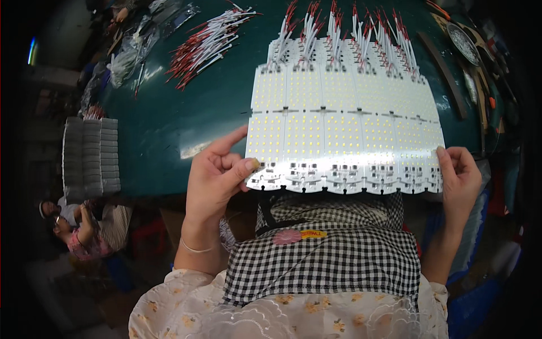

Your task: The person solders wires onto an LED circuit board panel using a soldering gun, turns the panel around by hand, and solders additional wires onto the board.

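A white LED circuit board panel [339, 131], dotted with rows of small yellow chips, lies in front of me, its near edge overhanging the table's front edge. My left hand [217, 169] grips its near left corner, thumb on top and fingers below. At the near right corner my right hand [458, 172] pinches the edge between thumb and fingers. Beyond the panel, more white boards [319, 50] are layered, and bundles of red and white wires [309, 28] rise from them. Whether those wires also join the held panel, I cannot tell.
On the dark green table [149, 130] lies a loose pile of red and white wires [209, 45] at the far left. A grey layered stack [91, 157] stands at the left edge, near clear plastic bags [127, 59]. At right are a metal strip [443, 73] and a dish [463, 44]. A person [84, 229] sits beyond.
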The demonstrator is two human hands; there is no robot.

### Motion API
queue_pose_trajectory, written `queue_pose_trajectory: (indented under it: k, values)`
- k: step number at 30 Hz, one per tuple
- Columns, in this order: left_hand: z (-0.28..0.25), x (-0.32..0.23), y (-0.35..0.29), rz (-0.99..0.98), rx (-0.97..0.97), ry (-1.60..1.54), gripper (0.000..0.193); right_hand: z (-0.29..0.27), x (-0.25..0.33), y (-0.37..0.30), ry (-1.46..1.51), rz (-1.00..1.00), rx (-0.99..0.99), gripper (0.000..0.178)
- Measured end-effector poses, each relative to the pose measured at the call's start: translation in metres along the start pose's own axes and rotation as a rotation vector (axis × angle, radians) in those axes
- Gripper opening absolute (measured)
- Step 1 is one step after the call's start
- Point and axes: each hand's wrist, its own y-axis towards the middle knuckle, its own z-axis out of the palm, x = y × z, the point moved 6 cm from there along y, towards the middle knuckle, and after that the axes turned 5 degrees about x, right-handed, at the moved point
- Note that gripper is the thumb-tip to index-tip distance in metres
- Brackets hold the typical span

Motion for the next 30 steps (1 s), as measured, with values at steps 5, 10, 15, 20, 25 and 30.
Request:
queue_pose_trajectory:
  k: [5,10,15,20,25,30]
  values:
    - [0.000,0.008,0.031,0.103,-0.026,0.196,0.054,0.014,-0.003,0.024,-0.019,-0.072,-0.047,0.020]
    - [-0.005,0.018,0.030,0.090,-0.063,0.449,0.055,0.020,0.002,0.020,-0.193,-0.171,-0.076,0.021]
    - [0.005,0.008,0.032,0.083,-0.020,0.639,0.053,0.011,0.007,0.011,-0.229,-0.171,-0.132,0.021]
    - [0.004,0.014,0.021,0.006,-0.072,0.510,0.054,0.012,0.007,0.014,-0.339,-0.048,-0.113,0.028]
    - [0.005,0.000,0.022,0.016,0.052,0.027,0.062,0.006,-0.002,0.023,-0.075,0.039,-0.051,0.030]
    - [0.004,-0.012,0.039,0.226,0.106,0.047,0.067,0.010,-0.002,0.038,0.219,0.019,-0.053,0.028]
